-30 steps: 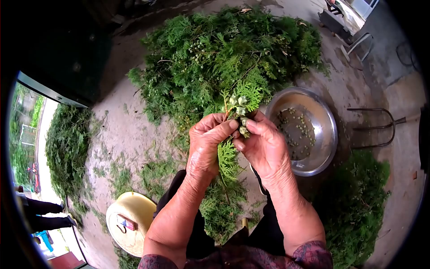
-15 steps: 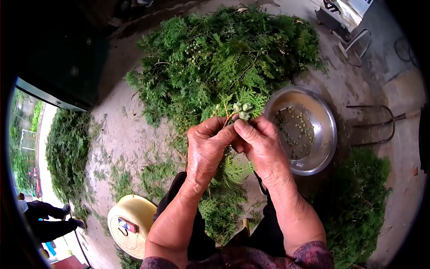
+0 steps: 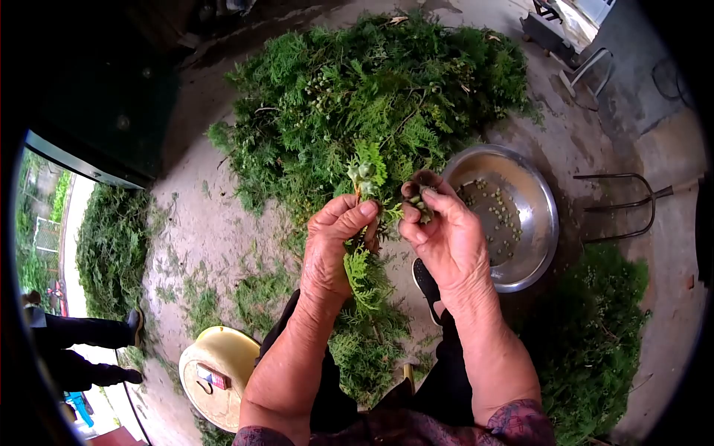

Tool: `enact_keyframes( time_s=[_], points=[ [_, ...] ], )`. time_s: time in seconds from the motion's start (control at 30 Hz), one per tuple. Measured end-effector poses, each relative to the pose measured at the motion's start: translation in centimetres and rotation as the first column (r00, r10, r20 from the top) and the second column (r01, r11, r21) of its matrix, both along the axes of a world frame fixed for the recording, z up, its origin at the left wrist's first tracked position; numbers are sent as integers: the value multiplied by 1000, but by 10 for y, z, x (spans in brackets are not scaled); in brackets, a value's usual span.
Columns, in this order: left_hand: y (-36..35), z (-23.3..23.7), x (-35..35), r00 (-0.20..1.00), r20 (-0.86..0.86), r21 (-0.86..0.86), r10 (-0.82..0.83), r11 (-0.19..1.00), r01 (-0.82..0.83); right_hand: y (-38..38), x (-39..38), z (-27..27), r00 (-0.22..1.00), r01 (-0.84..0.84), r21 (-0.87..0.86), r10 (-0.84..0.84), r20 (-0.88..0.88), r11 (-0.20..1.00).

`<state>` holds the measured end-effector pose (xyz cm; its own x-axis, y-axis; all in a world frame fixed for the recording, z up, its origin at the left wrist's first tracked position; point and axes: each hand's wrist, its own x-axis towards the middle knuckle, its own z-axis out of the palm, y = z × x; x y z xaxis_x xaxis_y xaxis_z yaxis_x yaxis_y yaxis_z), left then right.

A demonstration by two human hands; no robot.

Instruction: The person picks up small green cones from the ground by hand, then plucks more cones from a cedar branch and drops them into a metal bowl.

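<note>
In my left hand (image 3: 335, 238) is a green sprig (image 3: 362, 279), pinched between thumb and fingers, with pale green cones (image 3: 362, 177) above the grip. Just to its right, my right hand (image 3: 446, 234) curls round several small green cones (image 3: 419, 204); its fingertips look dark. The two hands are apart. A steel basin (image 3: 547, 223) holding scattered small cones stands on the floor beside my right hand. Beyond both hands lies a large heap of green branches (image 3: 372, 89).
A yellow tub (image 3: 230, 346) with a small box on it stands at lower left. More branches lie at far left (image 3: 111, 253) and lower right (image 3: 587, 327). A metal fork (image 3: 651, 197) is at right. Another person's legs (image 3: 89, 332) show at the left edge.
My hands have separated, and my right hand has moved slightly right with small cones in its fingers. The sprig remains in my left hand. The other person's legs have shifted.
</note>
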<state>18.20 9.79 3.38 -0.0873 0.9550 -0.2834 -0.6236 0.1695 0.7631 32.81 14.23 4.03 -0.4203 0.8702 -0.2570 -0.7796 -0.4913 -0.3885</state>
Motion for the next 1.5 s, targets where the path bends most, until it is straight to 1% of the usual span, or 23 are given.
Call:
enact_keyframes(
  time_s=[0.1, 0.17, 0.23, 0.27, 0.3, 0.37, 0.43, 0.47, 0.5, 0.57, 0.67, 0.73, 0.77, 0.87, 0.97, 1.07, 1.17, 1.2, 1.23, 1.33, 1.43, 1.47, 1.5],
  points=[
    [2, 7, 4, 984, -177, -28, 13, 999, -18, -1, -1, 7, 997, 54, -11, -53, 55, 999],
    [1, 10, 11, 974, -219, -6, 61, 998, -64, -2, -3, 7, 994, 83, -4, -83, 74, 997],
    [0, 11, 12, 942, -335, 52, 35, 998, -18, -2, 4, -1, 990, 105, 26, -107, 92, 994],
    [0, 8, 10, 906, -424, 56, 10, 998, 16, -1, 5, -3, 979, 136, 129, -153, 133, 982],
    [1, 6, 11, 881, -473, 76, 30, 997, 7, -3, 5, 12, 952, 183, 145, -212, 222, 972],
    [2, 8, 13, 857, -514, 47, 36, 999, -14, -5, 6, 21, 836, 115, 473, -343, 429, 873],
    [1, 11, 14, 872, -490, -10, 3, 1000, -8, -8, -1, 19, 642, -65, 699, -506, 576, 712],
    [1, 13, 15, 879, -477, -37, -16, 999, -2, -8, -4, 14, 585, -120, 731, -547, 599, 671],
    [1, 13, 16, 869, -494, -42, -28, 999, 8, -9, -7, 13, 509, -175, 716, -560, 654, 676],
    [-1, 11, 16, 847, -530, -51, -51, 998, 28, -1, -10, -1, 387, -260, 806, -708, 591, 531],
    [-1, 5, 14, 870, -490, 7, -55, 998, 68, -1, -9, 3, 351, -262, 754, -668, 656, 603],
    [-2, 10, 10, 892, -443, -25, -88, 996, 86, -1, -8, 2, 405, -232, 675, -561, 722, 700],
    [-2, 9, 11, 919, -389, -17, -58, 998, 56, -1, -7, 1, 432, -221, 630, -504, 748, 745],
    [-1, 10, 14, 965, -260, 4, 36, 999, -36, -2, -8, -1, 427, -256, 636, -505, 750, 728],
    [-1, 4, 6, 969, -247, 11, -2, 1000, 5, -7, -13, 6, 469, -257, 585, -430, 771, 769],
    [-1, 4, 8, 980, -195, 52, 31, 998, -21, -9, -14, 6, 524, -263, 637, -447, 725, 725],
    [-3, 4, 8, 958, -288, 38, 1, 999, 11, -8, -12, 1, 606, -242, 526, -297, 738, 815],
    [-3, 10, 9, 931, -363, -10, -43, 999, 42, -9, -10, 9, 694, -224, 405, -147, 705, 887],
    [-3, 15, 11, 925, -375, -47, -56, 998, 41, -9, -11, 8, 823, -121, 298, -72, 564, 947],
    [-2, 4, 11, 921, -385, 6, -50, 998, 57, -6, -5, 4, 858, -176, 239, 30, 512, 955],
    [-1, 10, 8, 969, -220, -32, -114, 993, 110, -6, -1, 2, 903, -201, 141, 128, 409, 969],
    [-1, 13, 5, 988, -81, -80, -133, 989, 126, -6, -1, 1, 922, -196, 91, 152, 355, 976],
    [-1, 8, 6, 990, -31, -72, -136, 988, 134, -7, 0, 1, 939, -187, 41, 166, 300, 982]
  ],
)
